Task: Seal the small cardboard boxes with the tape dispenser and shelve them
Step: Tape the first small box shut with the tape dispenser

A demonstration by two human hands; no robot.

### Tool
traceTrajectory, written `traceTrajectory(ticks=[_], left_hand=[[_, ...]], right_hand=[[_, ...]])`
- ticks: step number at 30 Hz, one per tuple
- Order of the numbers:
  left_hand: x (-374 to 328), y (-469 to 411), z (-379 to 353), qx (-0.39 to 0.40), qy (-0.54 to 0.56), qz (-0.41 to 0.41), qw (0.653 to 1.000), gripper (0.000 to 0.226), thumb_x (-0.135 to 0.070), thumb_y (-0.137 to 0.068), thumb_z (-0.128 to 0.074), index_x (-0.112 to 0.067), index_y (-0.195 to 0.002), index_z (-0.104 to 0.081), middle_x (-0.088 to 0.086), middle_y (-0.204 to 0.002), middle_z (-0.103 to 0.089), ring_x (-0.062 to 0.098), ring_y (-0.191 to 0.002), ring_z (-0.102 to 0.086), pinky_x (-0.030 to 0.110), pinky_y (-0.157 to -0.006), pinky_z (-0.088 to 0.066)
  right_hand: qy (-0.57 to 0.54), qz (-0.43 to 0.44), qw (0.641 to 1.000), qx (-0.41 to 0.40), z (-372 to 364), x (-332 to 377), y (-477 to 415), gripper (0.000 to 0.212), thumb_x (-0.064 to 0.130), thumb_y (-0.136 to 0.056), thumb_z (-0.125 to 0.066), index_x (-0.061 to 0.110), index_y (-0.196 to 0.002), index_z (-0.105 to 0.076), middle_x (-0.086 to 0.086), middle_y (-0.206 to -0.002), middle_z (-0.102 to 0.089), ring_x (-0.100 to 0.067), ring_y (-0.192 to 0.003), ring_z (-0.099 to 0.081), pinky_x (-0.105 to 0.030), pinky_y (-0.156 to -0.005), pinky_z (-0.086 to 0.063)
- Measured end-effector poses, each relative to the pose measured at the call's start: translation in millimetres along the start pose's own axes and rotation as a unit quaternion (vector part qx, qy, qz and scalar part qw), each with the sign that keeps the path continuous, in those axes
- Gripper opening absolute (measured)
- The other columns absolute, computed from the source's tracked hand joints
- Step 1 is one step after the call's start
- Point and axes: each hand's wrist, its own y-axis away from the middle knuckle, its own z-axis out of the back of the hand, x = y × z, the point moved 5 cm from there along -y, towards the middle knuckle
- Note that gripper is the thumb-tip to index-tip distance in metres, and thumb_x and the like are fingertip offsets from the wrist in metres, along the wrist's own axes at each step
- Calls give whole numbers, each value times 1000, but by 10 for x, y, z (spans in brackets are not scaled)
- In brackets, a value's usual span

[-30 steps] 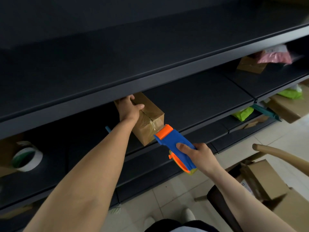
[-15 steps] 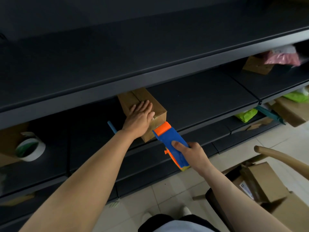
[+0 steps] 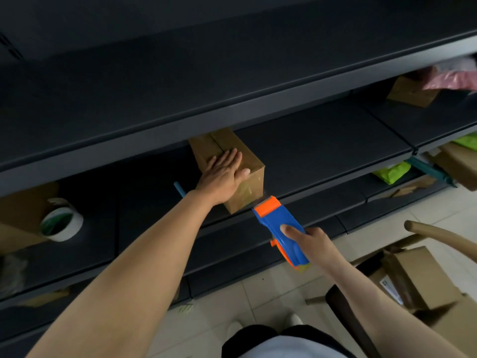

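The left hand [image 3: 222,174], fingers straight, pressed the cardboard box [image 3: 245,156] down at the shelf [image 3: 322,151]'s front edge, seemingly steadying it, while the right hand [image 3: 316,241] gripped the tape dispenser [image 3: 280,226] just off that edge

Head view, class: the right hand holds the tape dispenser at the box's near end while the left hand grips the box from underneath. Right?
One thing is wrong: the left hand lies flat on top of the box, fingers straight, not gripping underneath. The right hand does hold the tape dispenser at the box's near end. The head view shows this.
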Motion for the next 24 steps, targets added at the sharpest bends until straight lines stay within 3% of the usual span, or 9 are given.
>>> traceTrajectory(ticks=[5,13,16,19,24], left_hand=[[-1,-2,-11,-16,-9,-3,1000,79,-60,-92,-35,-18,-151,-1,-3,-158,5,11,-145,6,31,-114,8],[-141,73,-90,-109,-29,-9,994,60,-41,-99,-34,-15,-150,-15,4,-158,-11,15,-145,-5,25,-114,3],[-114,78,-50,-114,23,-15,993,64,-39,-95,-47,-16,-149,-21,2,-157,-16,14,-145,-9,24,-114,1],[-110,68,-33,-111,41,-8,993,66,-37,-93,-53,-17,-148,-24,0,-157,-18,13,-145,-10,25,-114,-2],[-132,66,-23,-103,63,15,993,65,-34,-93,-55,-20,-148,-24,-3,-157,-17,12,-144,-9,25,-113,-3]], right_hand=[[8,2,1000,-5,-210,245,-191,43,49,-84,-64,8,-74,-56,-4,-65,-53,-14,-53,-47,-22,-48,-36],[30,-13,999,-39,-301,303,-265,46,55,-83,-62,9,-83,-56,-2,-71,-58,-13,-59,-57,-23,-51,-44],[22,-14,999,-37,-329,273,-283,49,57,-81,-63,9,-84,-57,-4,-75,-63,-16,-65,-63,-26,-59,-52],[27,-17,998,-51,-296,296,-281,47,57,-80,-64,14,-72,-48,0,-66,-56,-11,-56,-55,-23,-52,-44],[7,-15,999,-32,-289,306,-241,43,56,-81,-64,16,-73,-48,2,-69,-57,-9,-58,-55,-21,-52,-45]])
